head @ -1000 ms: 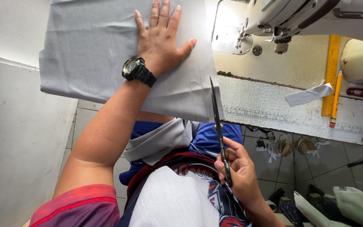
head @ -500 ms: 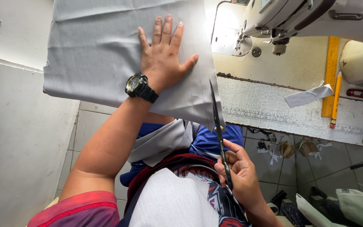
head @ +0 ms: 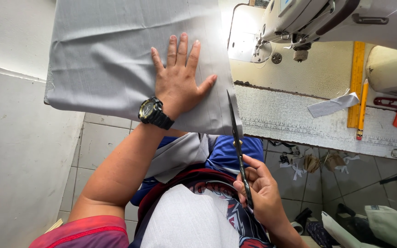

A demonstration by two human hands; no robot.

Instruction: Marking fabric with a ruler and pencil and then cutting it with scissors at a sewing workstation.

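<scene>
Right hand: the right hand point(head: 263, 195) sits nearest, low over the lap, fingers point(head: 253, 171) curled shut around the handles of the black scissors point(head: 238, 142).
Scissors: blades closed and pointing up along the right edge of the grey fabric point(head: 116, 59), tip just beside that edge; they stand much as they did a moment ago.
Left hand: the left hand point(head: 180, 80) lies flat on the cloth, fingers spread wide and gripping nothing, a black wristwatch point(head: 155, 112) on the wrist. It has slid lower and further right on the cloth than a second ago.
Fabric: spread over the left end of the table point(head: 299, 119), its near edge hanging over the front; it sits a little lower in view than before.
Further off: a yellow ruler point(head: 356, 82) and a pencil point(head: 362, 110) lie to the right, with a grey scrap point(head: 331, 105) beside them.
Farthest: the white sewing machine point(head: 318, 18) stands behind, unchanged.
</scene>
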